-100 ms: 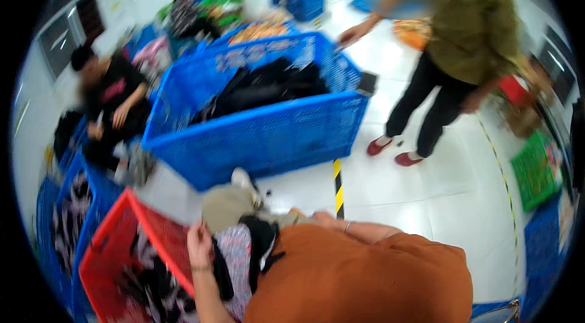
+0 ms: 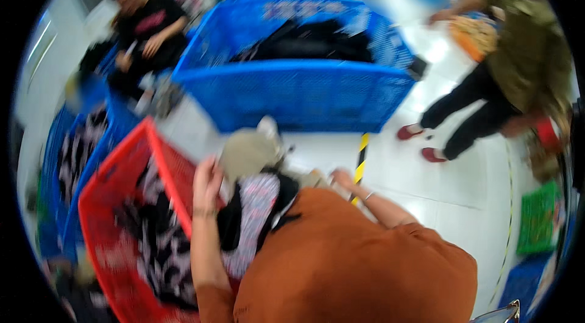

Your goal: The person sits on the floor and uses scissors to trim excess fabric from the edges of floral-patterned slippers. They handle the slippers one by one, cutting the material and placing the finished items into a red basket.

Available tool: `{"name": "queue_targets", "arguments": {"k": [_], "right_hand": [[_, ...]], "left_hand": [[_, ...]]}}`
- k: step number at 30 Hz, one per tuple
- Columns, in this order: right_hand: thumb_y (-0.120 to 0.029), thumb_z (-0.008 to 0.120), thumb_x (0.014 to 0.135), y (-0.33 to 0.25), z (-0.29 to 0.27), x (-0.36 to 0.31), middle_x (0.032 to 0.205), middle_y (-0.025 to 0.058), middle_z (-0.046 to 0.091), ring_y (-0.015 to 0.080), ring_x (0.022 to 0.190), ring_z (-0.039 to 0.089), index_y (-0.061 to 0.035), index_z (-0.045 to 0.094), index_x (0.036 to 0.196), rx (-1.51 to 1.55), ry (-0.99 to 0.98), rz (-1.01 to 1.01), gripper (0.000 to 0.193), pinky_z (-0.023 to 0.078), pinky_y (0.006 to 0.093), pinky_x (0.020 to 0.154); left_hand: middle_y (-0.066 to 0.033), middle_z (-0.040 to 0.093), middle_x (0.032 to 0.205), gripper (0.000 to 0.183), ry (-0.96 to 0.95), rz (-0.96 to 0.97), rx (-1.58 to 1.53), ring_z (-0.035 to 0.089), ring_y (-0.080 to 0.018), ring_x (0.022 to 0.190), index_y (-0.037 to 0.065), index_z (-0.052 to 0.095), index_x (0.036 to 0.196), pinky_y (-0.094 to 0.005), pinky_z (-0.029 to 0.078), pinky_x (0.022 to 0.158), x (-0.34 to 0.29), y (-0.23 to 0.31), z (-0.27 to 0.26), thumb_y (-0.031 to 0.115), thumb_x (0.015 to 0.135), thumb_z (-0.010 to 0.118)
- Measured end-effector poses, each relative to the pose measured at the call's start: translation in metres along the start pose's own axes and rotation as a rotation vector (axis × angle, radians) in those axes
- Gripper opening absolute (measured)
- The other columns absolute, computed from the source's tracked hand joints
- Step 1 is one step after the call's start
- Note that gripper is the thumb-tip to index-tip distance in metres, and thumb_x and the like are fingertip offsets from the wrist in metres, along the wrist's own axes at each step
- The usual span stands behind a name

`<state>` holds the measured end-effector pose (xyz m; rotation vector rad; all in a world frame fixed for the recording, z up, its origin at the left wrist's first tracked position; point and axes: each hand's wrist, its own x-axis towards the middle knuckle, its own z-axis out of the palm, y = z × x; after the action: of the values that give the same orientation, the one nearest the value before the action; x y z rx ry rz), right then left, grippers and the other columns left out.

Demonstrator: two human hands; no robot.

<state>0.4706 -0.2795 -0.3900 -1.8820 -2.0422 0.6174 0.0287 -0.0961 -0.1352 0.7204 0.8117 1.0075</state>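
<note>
My left hand is raised beside the rim of a red basket, its fingers loosely bent and blurred. No held thing can be made out there. Dark cloth pieces with pale patches fill that basket. Across my lap lies a speckled grey-pink cloth, with black cloth along its side. My right hand is past my right side, near my leg; its fingers look stretched out with nothing in them.
Ahead stands a large blue basket with black cloth inside. A person in black sits at the left; another in an olive shirt stands at the right. Yellow-black tape marks the floor. Blue baskets stand far left.
My view has tilted down and turned left, so the blue basket appears higher and further right. The red basket shows more fully. My right hand now shows further from the lap cloth.
</note>
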Motion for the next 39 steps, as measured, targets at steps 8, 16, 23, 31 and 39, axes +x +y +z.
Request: {"name": "queue_targets", "arguments": {"k": [8, 16, 23, 31, 39], "right_hand": [[-0.025, 0.052, 0.092, -0.185, -0.177, 0.128, 0.070, 0.0009, 0.062, 0.0026, 0.050, 0.038, -0.0013, 0.063, 0.096, 0.796, 0.211, 0.242, 0.027, 0.031, 0.0208, 0.046], [-0.017, 0.055, 0.091, -0.316, -0.209, 0.102, 0.077, 0.0017, 0.062, 0.0026, 0.063, 0.048, -0.0009, 0.062, 0.098, 0.848, -0.025, -0.258, 0.019, 0.039, 0.0190, 0.057], [-0.019, 0.072, 0.076, -0.356, -0.224, 0.099, 0.078, 0.0009, 0.056, 0.0069, 0.063, 0.045, -0.0019, 0.062, 0.096, 0.647, -0.258, -0.492, 0.028, 0.037, 0.0228, 0.056], [-0.017, 0.070, 0.076, -0.328, -0.213, 0.104, 0.086, 0.0086, 0.061, 0.0164, 0.080, 0.058, -0.0042, 0.062, 0.098, 0.638, -0.030, -0.457, 0.027, 0.048, 0.0310, 0.071], [-0.011, 0.069, 0.077, -0.370, -0.198, 0.130, 0.099, 0.0105, 0.057, 0.0300, 0.086, 0.058, -0.0025, 0.058, 0.097, 0.659, -0.173, -1.078, 0.025, 0.046, 0.0364, 0.071]], "left_hand": [[0.0004, 0.058, 0.073, 0.008, 0.033, 0.057, 0.232, 0.054, -0.0076, 0.062, 0.005, 0.060, 0.089, -0.0200, 0.044, 0.056, -0.034, 0.088, 0.013, 0.011, 0.085, 0.061], [0.0017, 0.059, 0.077, 0.011, -0.100, -0.021, 0.811, 0.053, -0.0042, 0.067, 0.002, 0.064, 0.091, -0.0192, 0.044, 0.062, -0.149, 0.108, 0.041, 0.009, 0.085, 0.059], [-0.0056, 0.057, 0.083, 0.025, -0.170, 0.206, 1.166, 0.055, -0.0098, 0.071, -0.002, 0.061, 0.101, -0.0235, 0.045, 0.061, -0.162, 0.086, 0.080, 0.010, 0.080, 0.066], [-0.0231, 0.061, 0.094, 0.033, -0.434, 0.387, 1.309, 0.059, -0.0359, 0.090, -0.004, 0.057, 0.104, -0.0394, 0.046, 0.078, -0.111, 0.079, 0.121, 0.018, 0.079, 0.058], [0.0063, 0.040, 0.060, 0.016, -0.113, 0.097, 0.923, 0.035, -0.0034, 0.056, -0.001, 0.051, 0.071, -0.0236, 0.029, 0.048, -0.136, 0.056, 0.090, 0.003, 0.075, 0.066]]}}
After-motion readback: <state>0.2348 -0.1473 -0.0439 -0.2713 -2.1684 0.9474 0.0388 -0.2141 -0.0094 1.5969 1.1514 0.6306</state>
